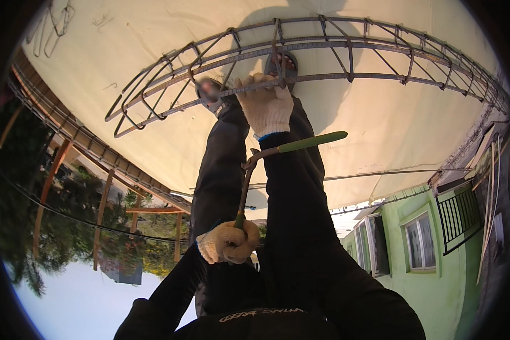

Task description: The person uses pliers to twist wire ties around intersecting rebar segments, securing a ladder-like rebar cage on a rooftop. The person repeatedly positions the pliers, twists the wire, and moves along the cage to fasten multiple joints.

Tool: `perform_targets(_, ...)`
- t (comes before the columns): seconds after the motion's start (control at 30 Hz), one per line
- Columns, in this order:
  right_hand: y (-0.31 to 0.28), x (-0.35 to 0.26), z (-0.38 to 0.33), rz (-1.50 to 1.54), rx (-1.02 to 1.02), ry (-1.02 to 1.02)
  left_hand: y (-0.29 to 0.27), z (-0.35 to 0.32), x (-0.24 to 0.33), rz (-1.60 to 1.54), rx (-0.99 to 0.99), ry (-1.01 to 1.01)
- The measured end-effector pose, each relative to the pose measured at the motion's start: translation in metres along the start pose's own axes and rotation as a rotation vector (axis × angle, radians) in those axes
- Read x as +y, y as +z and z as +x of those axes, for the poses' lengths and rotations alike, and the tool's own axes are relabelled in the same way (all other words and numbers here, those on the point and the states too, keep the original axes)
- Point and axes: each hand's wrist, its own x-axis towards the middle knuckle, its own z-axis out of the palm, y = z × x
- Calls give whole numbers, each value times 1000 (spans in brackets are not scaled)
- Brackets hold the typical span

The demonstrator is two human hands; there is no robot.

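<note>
Steel rebar cage [323, 51] looks stiff and heavy; right hand [266, 105] is clamped on a lower bar, left hand [228, 242] closed around green-handled pincers [266, 164].

gloves [264, 107] white | pincer handles [311, 141] green | sleeves [300, 226] black | wall [436, 294] green
</note>
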Motion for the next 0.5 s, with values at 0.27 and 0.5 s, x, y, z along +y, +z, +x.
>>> perform_targets(0.27, 76, -47, -85, -1367, 549, -393, 47, -23, 11, 471, 435, -73)
perform_targets(0.5, 81, -47, -71, -1510, 621, -310, 33, -24, 14, 468, 451, -34)
